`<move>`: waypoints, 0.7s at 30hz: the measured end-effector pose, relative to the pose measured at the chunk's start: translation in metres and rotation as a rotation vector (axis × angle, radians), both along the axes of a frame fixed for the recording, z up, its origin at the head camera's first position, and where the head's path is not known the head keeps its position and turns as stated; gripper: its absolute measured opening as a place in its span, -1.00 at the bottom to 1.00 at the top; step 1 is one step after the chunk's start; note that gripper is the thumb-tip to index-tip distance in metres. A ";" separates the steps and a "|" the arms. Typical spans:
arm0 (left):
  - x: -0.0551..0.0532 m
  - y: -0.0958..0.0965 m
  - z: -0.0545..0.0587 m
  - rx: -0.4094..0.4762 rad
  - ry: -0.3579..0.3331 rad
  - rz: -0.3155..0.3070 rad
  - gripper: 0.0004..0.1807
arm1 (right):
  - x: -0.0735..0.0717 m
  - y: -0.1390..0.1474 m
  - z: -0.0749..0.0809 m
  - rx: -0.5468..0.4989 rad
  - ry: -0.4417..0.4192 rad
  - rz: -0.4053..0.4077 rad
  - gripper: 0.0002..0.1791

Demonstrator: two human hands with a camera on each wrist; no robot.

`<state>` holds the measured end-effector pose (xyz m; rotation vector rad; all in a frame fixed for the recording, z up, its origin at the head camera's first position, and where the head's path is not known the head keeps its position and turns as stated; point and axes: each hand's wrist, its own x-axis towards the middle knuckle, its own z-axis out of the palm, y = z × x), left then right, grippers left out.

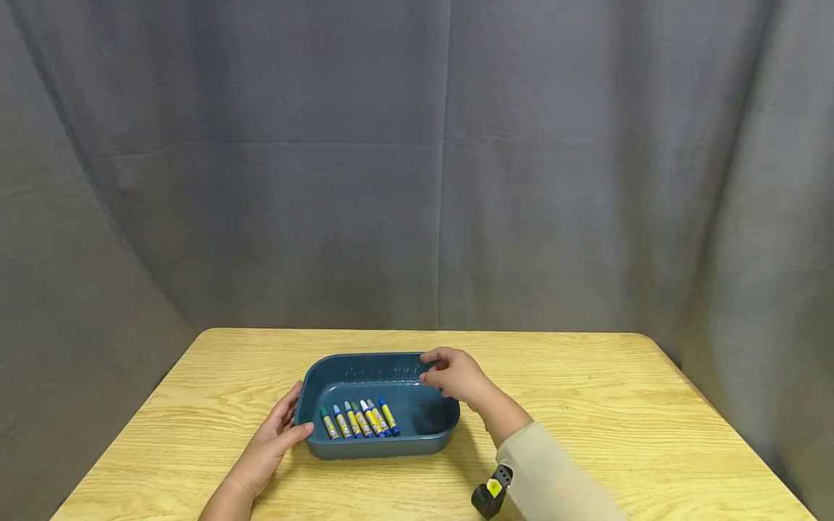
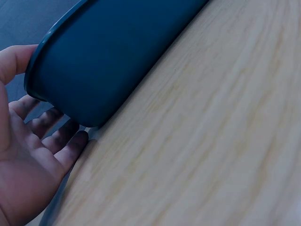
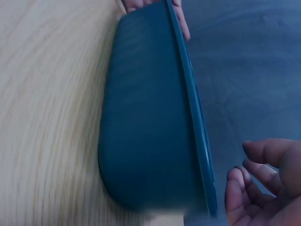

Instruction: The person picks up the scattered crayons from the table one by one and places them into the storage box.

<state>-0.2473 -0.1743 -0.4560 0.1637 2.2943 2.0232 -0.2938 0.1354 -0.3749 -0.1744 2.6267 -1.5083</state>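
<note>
A dark teal rectangular tray [image 1: 374, 447] with rounded corners sits on the table. Several crayons [image 1: 358, 420] with yellow and blue wrappers lie side by side in its left half; their tips are green, blue, white and grey. At the tray's left end, my left hand [image 1: 270, 441] holds the corner, thumb over the rim and fingers along the outer wall. In the left wrist view the left fingers [image 2: 70, 146] spread by the tray's side. Over the right end hovers my right hand [image 1: 456, 373], fingers loosely bent, with nothing visible between them.
The light wooden table [image 1: 619, 412] has rounded far corners. Grey curtains [image 1: 313, 181] hang behind it and at both sides. A black wrist camera [image 1: 490, 496] sits at the right sleeve [image 1: 554, 470], above the table.
</note>
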 end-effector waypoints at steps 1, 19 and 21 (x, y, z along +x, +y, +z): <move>0.000 0.000 0.000 -0.001 0.000 -0.001 -0.15 | 0.000 0.004 0.000 0.000 0.001 -0.012 -0.59; 0.001 0.000 0.001 -0.019 -0.004 0.000 -0.15 | 0.008 0.065 -0.032 -0.053 -0.050 -0.149 -0.58; 0.000 0.000 0.000 -0.015 -0.001 0.000 -0.15 | 0.008 0.069 -0.038 -0.044 -0.055 -0.161 -0.57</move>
